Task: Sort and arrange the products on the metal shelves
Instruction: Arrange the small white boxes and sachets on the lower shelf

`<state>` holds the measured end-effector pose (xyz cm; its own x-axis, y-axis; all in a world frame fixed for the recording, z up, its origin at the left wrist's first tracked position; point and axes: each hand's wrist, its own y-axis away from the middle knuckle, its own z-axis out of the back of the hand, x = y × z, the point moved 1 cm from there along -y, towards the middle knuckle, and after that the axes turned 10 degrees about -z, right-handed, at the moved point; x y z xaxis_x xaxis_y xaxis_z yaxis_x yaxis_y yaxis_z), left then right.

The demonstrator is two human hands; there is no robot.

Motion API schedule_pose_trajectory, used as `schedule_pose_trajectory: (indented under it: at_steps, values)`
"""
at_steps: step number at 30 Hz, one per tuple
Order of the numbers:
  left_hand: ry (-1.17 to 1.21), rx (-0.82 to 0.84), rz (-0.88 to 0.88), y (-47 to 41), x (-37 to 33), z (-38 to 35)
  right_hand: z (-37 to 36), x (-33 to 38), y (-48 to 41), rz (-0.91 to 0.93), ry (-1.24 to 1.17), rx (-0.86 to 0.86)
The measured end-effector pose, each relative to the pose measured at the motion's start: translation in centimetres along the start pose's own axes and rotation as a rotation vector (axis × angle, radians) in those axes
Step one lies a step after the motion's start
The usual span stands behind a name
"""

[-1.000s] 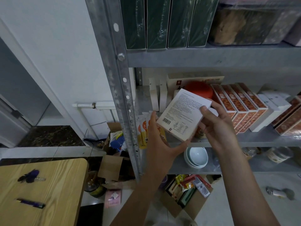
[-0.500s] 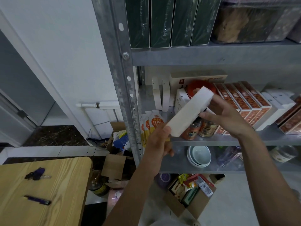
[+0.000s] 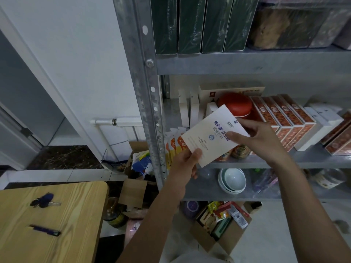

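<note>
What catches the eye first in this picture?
A white box with blue print, held before the middle shelf: the left hand pinches its lower corner, the right hand its upper edge. Behind it stand a round red tin and a row of orange-red boxes.

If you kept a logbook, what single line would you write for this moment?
white box: in front of shelf, label toward camera | left hand: grips lower corner | right hand: holds upper edge

A flat white box (image 3: pixel 212 135) with blue print on its face is held tilted between the left hand (image 3: pixel 187 162), at its lower corner, and the right hand (image 3: pixel 254 135), at its upper edge. Just behind the right hand, a red-lidded jar (image 3: pixel 235 105) and a row of orange-patterned boxes (image 3: pixel 281 114) sit on the metal shelf (image 3: pixel 284 160).
</note>
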<state>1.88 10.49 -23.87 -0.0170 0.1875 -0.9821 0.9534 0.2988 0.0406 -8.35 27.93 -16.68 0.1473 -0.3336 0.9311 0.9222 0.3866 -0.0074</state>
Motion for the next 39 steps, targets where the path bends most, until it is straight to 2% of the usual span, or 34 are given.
schedule_pose_trajectory:
  at_steps: [3, 6, 10, 12, 16, 17, 19, 22, 26, 30, 31, 33, 35, 39]
  values:
    - [0.042, -0.067, 0.071, -0.6, 0.2, 0.3, 0.2, 0.0, 0.6, -0.050, 0.011, 0.132]
    - [-0.040, -0.102, 0.076, -1.6, 0.4, 0.5, -0.4, 0.0, 0.7, -0.023, 0.050, 0.041]
    - [-0.125, -0.122, 0.057, -2.9, 0.6, 0.8, -1.0, 0.3, 0.2, -0.012, 0.131, 0.055]
    - [-0.193, -0.109, 0.035, -3.4, 0.7, 0.8, -1.3, 0.1, -0.3, -0.025, 0.111, -0.026]
    - [-0.719, -0.037, -0.180, -4.6, 0.5, 0.9, -2.7, -0.2, -1.0, -0.019, 0.259, -0.160]
    - [-0.764, -0.004, -0.259, -4.8, 0.3, 0.8, -3.1, -0.3, -1.0, -0.002, 0.324, -0.177]
    - [-0.746, 0.075, -0.383, -5.1, -0.4, 0.3, -4.0, -0.3, -1.3, 0.048, 0.429, -0.197]
    - [-0.683, 0.120, -0.466, -6.1, -1.3, -0.2, -5.2, -0.3, -1.8, 0.093, 0.507, -0.183]
    - [-0.655, 0.151, -0.495, -8.0, -2.2, -0.2, -5.5, -0.2, -2.5, 0.118, 0.553, -0.174]
    - [-0.670, 0.146, -0.471, -9.6, -1.7, 0.3, -4.8, -0.5, -3.5, 0.112, 0.515, -0.038]
    - [-0.688, 0.137, -0.436, -9.9, -1.6, 0.4, -4.5, -0.6, -3.9, 0.086, 0.458, -0.077]
    - [-0.709, 0.130, -0.393, -10.4, -1.3, 0.4, -3.9, -0.8, -4.9, -0.047, 0.391, -0.318]
    - [-0.708, 0.140, -0.394, -10.8, -0.9, 0.2, -3.5, -1.0, -5.8, -0.188, 0.475, -0.539]
    - [-0.758, 0.173, -0.375, -11.5, 0.1, 0.1, -4.4, -1.5, -7.4, -0.247, 0.696, -0.522]
